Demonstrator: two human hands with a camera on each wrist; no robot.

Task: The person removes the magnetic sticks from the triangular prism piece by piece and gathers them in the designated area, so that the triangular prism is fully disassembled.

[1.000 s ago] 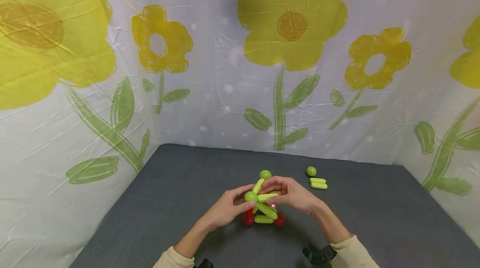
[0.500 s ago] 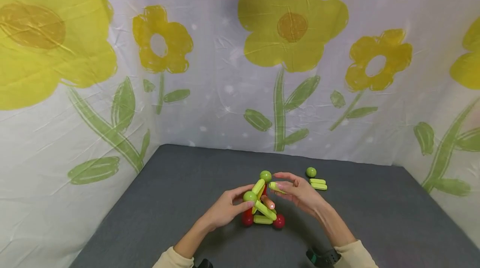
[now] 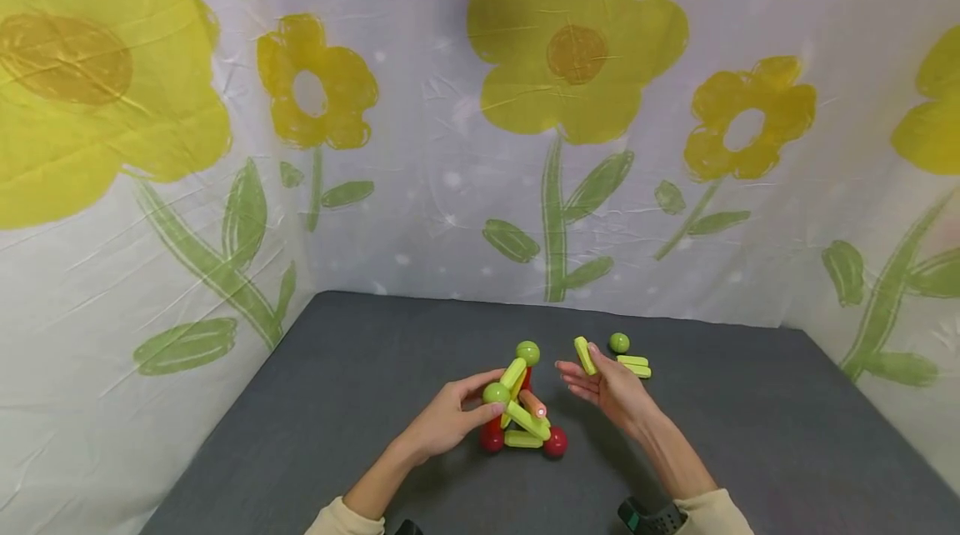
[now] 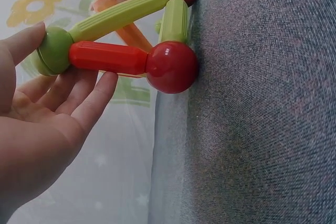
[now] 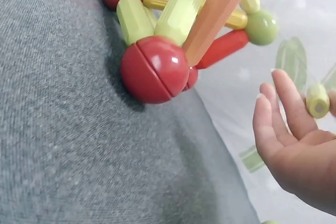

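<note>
A toy frame of rods and balls stands on the dark table, with red balls [image 3: 555, 442] at its base and green balls [image 3: 528, 352] higher up. My left hand [image 3: 444, 416] holds the near green ball [image 4: 54, 51] between thumb and fingers, with other fingertips under a red rod [image 4: 107, 57]. An orange rod [image 5: 214, 17] leans up from a base ball, its upper end free. To the right of the frame, my right hand [image 3: 617, 392] pinches a yellow-green rod [image 3: 585, 356] in the air, apart from the frame; its other fingers are extended.
On the table behind the right hand lie a loose green ball [image 3: 619, 342] and two yellow-green rods [image 3: 633, 366] side by side. A white curtain [image 3: 420, 185] printed with yellow flowers hangs around the dark grey table [image 3: 360, 352].
My right hand has pulled the yellow-green rod off the frame's green ball and carried it right, turning it more upright. The orange rod has come into sight. My left hand stays on the frame.
</note>
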